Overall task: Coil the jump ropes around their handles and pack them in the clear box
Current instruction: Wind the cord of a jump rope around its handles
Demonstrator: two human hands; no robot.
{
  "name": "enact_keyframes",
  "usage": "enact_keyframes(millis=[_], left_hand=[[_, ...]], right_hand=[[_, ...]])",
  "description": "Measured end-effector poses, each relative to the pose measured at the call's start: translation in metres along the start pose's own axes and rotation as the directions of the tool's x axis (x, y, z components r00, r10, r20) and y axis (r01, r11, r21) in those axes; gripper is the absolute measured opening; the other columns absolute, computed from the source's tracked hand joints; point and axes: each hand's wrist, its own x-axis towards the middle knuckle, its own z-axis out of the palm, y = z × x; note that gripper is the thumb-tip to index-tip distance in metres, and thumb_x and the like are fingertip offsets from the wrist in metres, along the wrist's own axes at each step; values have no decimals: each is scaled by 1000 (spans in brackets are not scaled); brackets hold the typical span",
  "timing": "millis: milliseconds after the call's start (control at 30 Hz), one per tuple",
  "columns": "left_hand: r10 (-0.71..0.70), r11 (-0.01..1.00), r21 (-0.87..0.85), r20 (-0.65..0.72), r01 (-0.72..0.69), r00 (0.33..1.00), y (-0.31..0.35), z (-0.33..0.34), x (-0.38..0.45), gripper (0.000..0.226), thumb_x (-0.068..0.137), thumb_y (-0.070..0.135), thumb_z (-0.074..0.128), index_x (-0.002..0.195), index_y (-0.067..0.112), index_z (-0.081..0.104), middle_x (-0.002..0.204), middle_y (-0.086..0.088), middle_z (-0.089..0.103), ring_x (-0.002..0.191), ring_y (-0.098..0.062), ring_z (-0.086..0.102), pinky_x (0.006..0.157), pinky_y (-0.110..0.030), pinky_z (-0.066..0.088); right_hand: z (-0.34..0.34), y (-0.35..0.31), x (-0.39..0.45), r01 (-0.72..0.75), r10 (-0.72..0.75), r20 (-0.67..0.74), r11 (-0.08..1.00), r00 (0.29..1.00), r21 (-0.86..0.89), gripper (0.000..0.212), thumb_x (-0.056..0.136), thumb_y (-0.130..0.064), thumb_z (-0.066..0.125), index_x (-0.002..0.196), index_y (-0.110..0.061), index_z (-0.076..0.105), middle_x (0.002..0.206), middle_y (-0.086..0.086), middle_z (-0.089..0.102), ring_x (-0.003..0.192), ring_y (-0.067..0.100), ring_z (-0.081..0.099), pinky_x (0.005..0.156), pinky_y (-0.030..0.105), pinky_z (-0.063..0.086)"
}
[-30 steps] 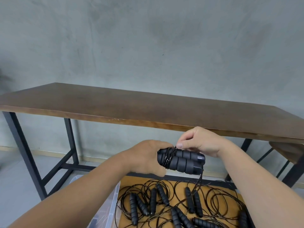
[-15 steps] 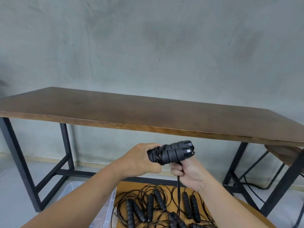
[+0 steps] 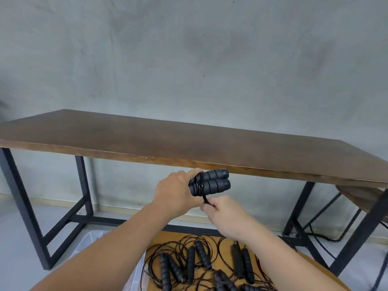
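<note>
My left hand (image 3: 175, 191) grips a pair of black foam jump-rope handles (image 3: 213, 181) held side by side, with black cord wound around their left part. Just below them my right hand (image 3: 223, 213) pinches the loose end of that cord (image 3: 205, 200), which runs taut up to the coil. Several more black handles with loose looped cords (image 3: 201, 263) lie on a light wooden surface (image 3: 226, 240) below my arms. The rim of the clear box (image 3: 88, 240) shows at the lower left, mostly hidden by my left forearm.
A long dark wooden table (image 3: 189, 143) on black metal legs stands against a grey wall, close beyond my hands. A second wooden piece on black legs (image 3: 363, 196) is at the right, with a black cable on the floor (image 3: 323, 238).
My right hand moved from above the handles to below them, drawing the cord down around the bundle. The handles rose slightly and the view tilted up.
</note>
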Motion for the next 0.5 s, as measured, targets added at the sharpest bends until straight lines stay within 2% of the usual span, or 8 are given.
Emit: enact_keyframes(millis=[100, 167, 267, 367, 433, 500], left_hand=[[45, 988, 152, -36, -39, 998, 2, -3, 1, 69, 80, 47, 62, 142, 44, 33, 108, 6, 57, 99, -17, 53, 83, -33, 48], [86, 971, 227, -54, -72, 995, 3, -5, 2, 67, 81, 48, 60, 141, 44, 32, 106, 6, 57, 97, -18, 53, 83, -32, 45], [108, 964, 247, -40, -95, 993, 5, -7, 3, 66, 80, 48, 61, 141, 41, 35, 105, 6, 58, 96, -19, 52, 82, -31, 39], [121, 962, 243, 24, -123, 992, 6, -9, 3, 62, 79, 48, 62, 136, 40, 42, 101, 8, 57, 91, -17, 50, 79, -31, 38], [133, 962, 228, 89, -151, 987, 7, -11, 1, 62, 79, 48, 63, 136, 38, 43, 100, 8, 56, 89, -16, 49, 77, -30, 38], [142, 966, 193, 168, -173, 976, 9, -14, -1, 61, 79, 46, 64, 136, 37, 43, 105, 7, 59, 94, -17, 53, 79, -31, 44]], right_hand=[[-15, -10, 0, 50, -54, -15, 977, 998, -207, 25, 101, -26, 45, 87, -18, 63, 77, 1, 62, 68, 16, 57, 61, 31, 46], [-28, -20, 0, 81, -88, -6, 937, 996, -339, 23, 100, -23, 48, 83, -19, 62, 73, -2, 59, 65, 13, 55, 55, 25, 41], [-49, -35, 1, 129, -137, 23, 854, 990, -505, 25, 96, -23, 53, 76, -17, 67, 71, -1, 59, 60, 12, 51, 51, 22, 36], [-66, -46, 4, 149, -145, 49, 848, 988, -508, 17, 88, -27, 66, 77, -19, 77, 73, -3, 66, 62, 12, 56, 52, 22, 42], [-79, -49, 10, 140, -129, 55, 890, 990, -435, 10, 81, -30, 76, 74, -22, 78, 71, -9, 69, 66, 9, 62, 57, 24, 50], [-89, -48, 17, 144, -120, 88, 921, 989, -363, 12, 75, -34, 83, 71, -23, 77, 64, -13, 68, 63, 2, 60, 59, 22, 49]])
